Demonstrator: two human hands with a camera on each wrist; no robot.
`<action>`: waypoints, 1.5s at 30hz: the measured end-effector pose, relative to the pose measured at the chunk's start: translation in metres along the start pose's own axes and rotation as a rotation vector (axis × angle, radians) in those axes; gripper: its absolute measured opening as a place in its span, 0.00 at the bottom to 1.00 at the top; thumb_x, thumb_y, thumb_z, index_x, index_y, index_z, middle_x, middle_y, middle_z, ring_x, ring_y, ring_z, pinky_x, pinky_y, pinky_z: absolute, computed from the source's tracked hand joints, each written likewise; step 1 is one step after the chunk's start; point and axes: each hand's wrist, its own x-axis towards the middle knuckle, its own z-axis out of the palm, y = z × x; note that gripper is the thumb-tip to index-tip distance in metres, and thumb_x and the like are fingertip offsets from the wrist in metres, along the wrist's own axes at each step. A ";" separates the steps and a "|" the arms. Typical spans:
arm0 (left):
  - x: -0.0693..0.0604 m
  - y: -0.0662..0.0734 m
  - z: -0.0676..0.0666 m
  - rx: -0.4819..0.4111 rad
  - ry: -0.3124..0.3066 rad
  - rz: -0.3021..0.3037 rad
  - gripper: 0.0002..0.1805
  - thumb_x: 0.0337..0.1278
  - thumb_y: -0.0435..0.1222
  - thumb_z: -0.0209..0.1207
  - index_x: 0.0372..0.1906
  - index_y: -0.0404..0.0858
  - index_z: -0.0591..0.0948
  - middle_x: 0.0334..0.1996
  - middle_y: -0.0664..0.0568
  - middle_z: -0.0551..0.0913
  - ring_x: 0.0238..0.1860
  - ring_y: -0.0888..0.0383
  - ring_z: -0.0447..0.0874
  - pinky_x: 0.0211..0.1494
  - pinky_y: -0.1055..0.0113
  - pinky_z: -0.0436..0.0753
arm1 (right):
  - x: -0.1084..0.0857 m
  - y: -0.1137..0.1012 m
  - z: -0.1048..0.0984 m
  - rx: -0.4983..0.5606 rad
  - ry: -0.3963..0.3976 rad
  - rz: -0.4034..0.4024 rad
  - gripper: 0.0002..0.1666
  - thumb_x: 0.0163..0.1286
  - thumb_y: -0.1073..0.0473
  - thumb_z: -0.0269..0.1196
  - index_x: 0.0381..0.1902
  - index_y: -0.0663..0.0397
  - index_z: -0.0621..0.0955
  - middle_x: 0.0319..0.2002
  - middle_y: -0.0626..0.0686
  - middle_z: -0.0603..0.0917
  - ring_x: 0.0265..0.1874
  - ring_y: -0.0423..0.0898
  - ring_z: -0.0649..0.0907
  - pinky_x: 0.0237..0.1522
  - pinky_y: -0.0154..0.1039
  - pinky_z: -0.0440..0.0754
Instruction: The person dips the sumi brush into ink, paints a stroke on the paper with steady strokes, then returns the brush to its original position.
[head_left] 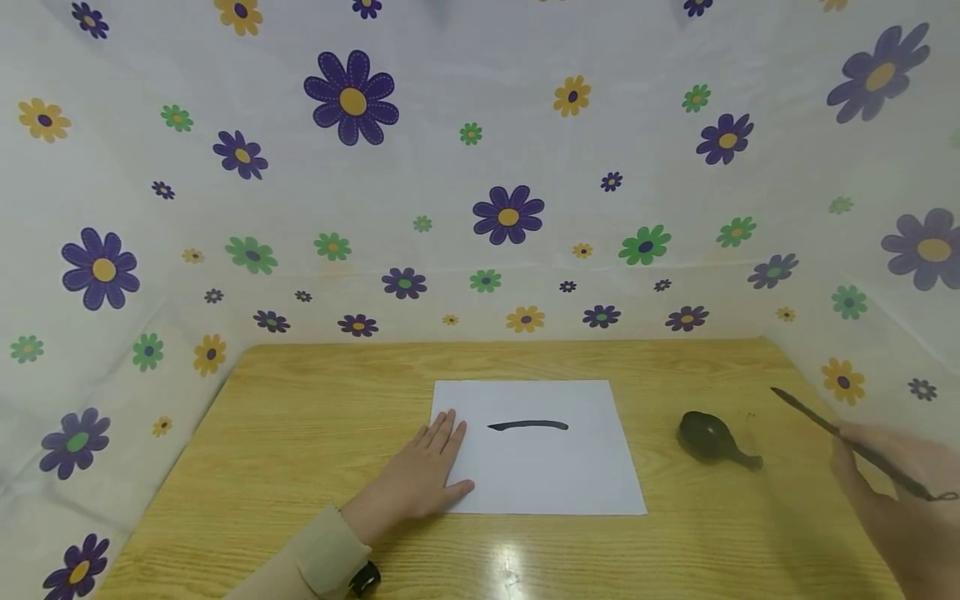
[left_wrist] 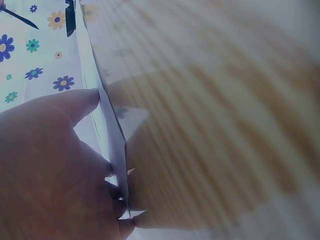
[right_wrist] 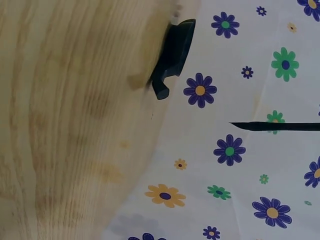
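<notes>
My left hand point(head_left: 423, 475) rests on the left edge of a white sheet of paper point(head_left: 547, 479), its fingers extended and the thumb spread. A single black horizontal brushstroke point(head_left: 531, 426) crosses the paper's middle. At the far right, my right hand point(head_left: 903, 479) holds a dark writing brush point(head_left: 806, 411) above the table, tilted with its tip up and to the left. The right wrist view shows only the brush's pointed tip point(right_wrist: 245, 126), not the hand. Between paper and right hand lies a black gourd-shaped ink dish point(head_left: 705, 437), its narrow end toward that hand.
A wood-grain table point(head_left: 315, 417) carries everything. White cloth point(head_left: 420, 175) printed with flowers hangs behind it and along both sides. Small dark specks point(head_left: 750, 415) mark the table by the ink dish. A black band point(head_left: 365, 578) shows at my left wrist.
</notes>
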 end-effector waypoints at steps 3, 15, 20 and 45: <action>0.000 0.000 0.000 -0.002 0.004 0.003 0.48 0.77 0.57 0.55 0.84 0.31 0.56 0.86 0.36 0.50 0.88 0.40 0.47 0.88 0.45 0.58 | -0.004 0.000 0.001 0.005 -0.039 -0.118 0.21 0.72 0.60 0.63 0.26 0.75 0.85 0.35 0.29 0.92 0.34 0.22 0.84 0.58 0.08 0.67; 0.000 -0.001 0.001 -0.006 0.004 0.004 0.48 0.77 0.58 0.55 0.85 0.32 0.56 0.87 0.36 0.49 0.88 0.41 0.47 0.88 0.45 0.57 | -0.026 0.014 0.001 -0.106 -0.321 -0.609 0.27 0.85 0.63 0.38 0.32 0.60 0.81 0.39 0.60 0.90 0.39 0.58 0.83 0.82 0.26 0.55; 0.000 -0.001 0.001 -0.008 0.008 0.005 0.47 0.77 0.57 0.55 0.85 0.32 0.56 0.87 0.36 0.49 0.88 0.40 0.47 0.88 0.45 0.57 | -0.032 0.027 0.004 -0.112 -0.410 -0.724 0.29 0.88 0.65 0.36 0.43 0.65 0.85 0.43 0.65 0.89 0.39 0.61 0.83 0.86 0.34 0.51; 0.001 -0.003 0.003 0.005 0.011 0.006 0.48 0.76 0.58 0.55 0.84 0.31 0.56 0.86 0.36 0.50 0.87 0.40 0.48 0.88 0.45 0.58 | -0.047 0.043 0.027 -0.203 -0.616 -0.940 0.30 0.85 0.69 0.25 0.41 0.55 0.76 0.36 0.51 0.77 0.34 0.47 0.74 0.33 0.43 0.77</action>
